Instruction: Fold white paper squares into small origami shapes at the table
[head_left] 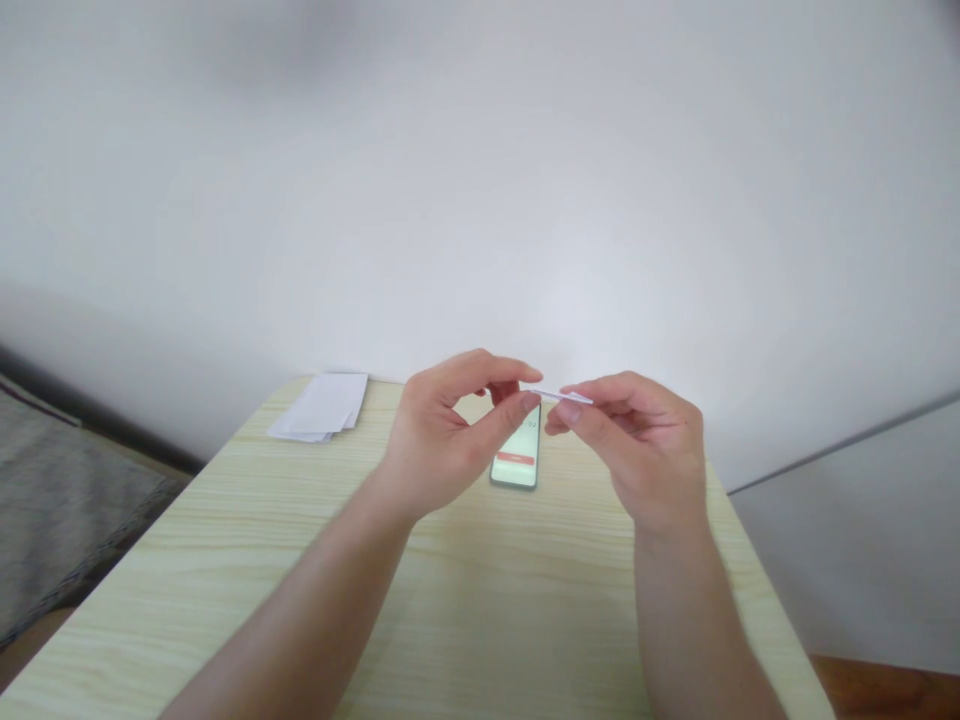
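Note:
Both hands are raised above a light wooden table [465,600] and pinch a small white slip of paper [559,396] between them, seen edge-on. My left hand [442,435] grips its left end between thumb and fingers. My right hand [637,445] pinches its right end. Beneath the hands a phone [517,460] lies flat on the table with its screen lit, showing a red bar.
A loose stack of white paper sheets [322,405] lies at the table's far left corner. A white wall [480,180] stands right behind the table. A grey fabric surface [60,490] is at the left, floor at lower right.

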